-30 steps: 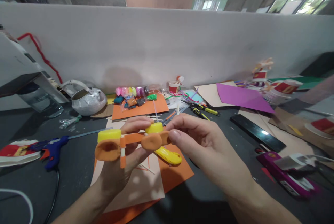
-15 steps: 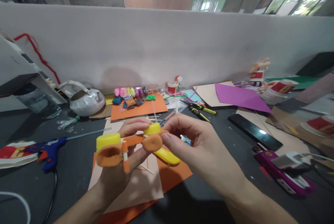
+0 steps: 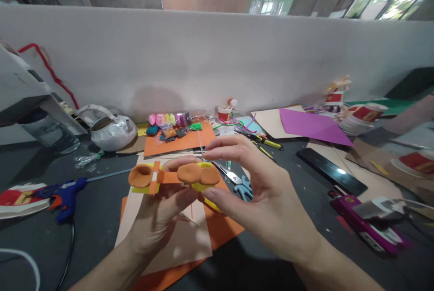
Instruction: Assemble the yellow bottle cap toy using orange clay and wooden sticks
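My left hand (image 3: 156,218) is closed on a small craft model (image 3: 170,177), held above the papers. The model has an orange strip between two yellow cap-like pieces. A hollowed lump of orange clay (image 3: 140,176) covers its left end, and two rounded clay lumps (image 3: 189,174) sit at its right end. Beside the left lump stands a short orange-and-white crosspiece (image 3: 155,177). My right hand (image 3: 267,191) is open around the right end, thumb and fingers apart. Its thumb tip is close to the yellow piece; whether it touches, I cannot tell.
Beige paper (image 3: 176,250) and orange paper (image 3: 225,225) lie below my hands. Blue-handled scissors (image 3: 243,188) are behind my right hand. A blue glue gun (image 3: 69,198) lies left, a phone (image 3: 332,171) and purple power strip (image 3: 368,223) right. Clay packets (image 3: 169,132) and a silver teapot (image 3: 113,132) stand behind.
The model has turned so its clay lumps face me more and the crosspiece stands upright. My right fingers have spread from their pinch at the right end. The scissors show more.
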`<state>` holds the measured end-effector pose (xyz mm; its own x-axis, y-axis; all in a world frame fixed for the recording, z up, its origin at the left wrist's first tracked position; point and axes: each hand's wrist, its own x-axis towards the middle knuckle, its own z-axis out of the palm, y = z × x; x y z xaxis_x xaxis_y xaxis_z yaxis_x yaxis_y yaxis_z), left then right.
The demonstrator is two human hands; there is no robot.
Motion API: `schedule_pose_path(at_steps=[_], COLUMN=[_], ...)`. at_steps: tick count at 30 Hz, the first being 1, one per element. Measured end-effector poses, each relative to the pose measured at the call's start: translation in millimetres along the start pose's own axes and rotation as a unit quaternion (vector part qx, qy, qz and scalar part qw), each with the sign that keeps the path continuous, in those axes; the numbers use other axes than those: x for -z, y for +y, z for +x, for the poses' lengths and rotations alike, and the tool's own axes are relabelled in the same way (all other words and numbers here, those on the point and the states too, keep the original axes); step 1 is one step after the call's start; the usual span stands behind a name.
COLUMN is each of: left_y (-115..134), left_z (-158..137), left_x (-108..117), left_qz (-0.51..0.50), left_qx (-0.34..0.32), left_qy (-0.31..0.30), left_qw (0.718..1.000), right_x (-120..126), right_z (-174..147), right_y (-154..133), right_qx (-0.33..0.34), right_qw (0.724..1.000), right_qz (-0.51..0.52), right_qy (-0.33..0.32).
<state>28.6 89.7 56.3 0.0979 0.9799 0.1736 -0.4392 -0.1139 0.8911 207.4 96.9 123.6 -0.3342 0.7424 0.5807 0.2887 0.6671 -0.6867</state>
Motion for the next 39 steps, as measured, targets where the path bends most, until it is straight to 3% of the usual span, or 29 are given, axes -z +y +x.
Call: schedule_pose_path(at_steps=[15, 27, 34, 39], left_y=[3, 15, 17, 13], left_z=[-4, -2, 0, 6], left_x=[-9, -18, -16, -5], left_qz=[-0.054, -0.128, -0.137, -0.102], left_qx=[0.062, 0.067, 0.05, -0.004], left_qy=[0.023, 0.051, 0.022, 0.043], left_qw=[0.996, 0.988, 0.989, 0.994], right_x=[-5, 1, -1, 11], right_z=[0, 3, 7, 11], right_y=[-1, 5, 17, 31], right_qx=[0.006, -0.039, -0.11, -0.14], right_qw=[1.0, 0.996, 0.991, 0.982], right_qz=[0.003, -0.022, 0.059, 0.123], right_qy=[0.008, -0.071, -0.045, -0.023])
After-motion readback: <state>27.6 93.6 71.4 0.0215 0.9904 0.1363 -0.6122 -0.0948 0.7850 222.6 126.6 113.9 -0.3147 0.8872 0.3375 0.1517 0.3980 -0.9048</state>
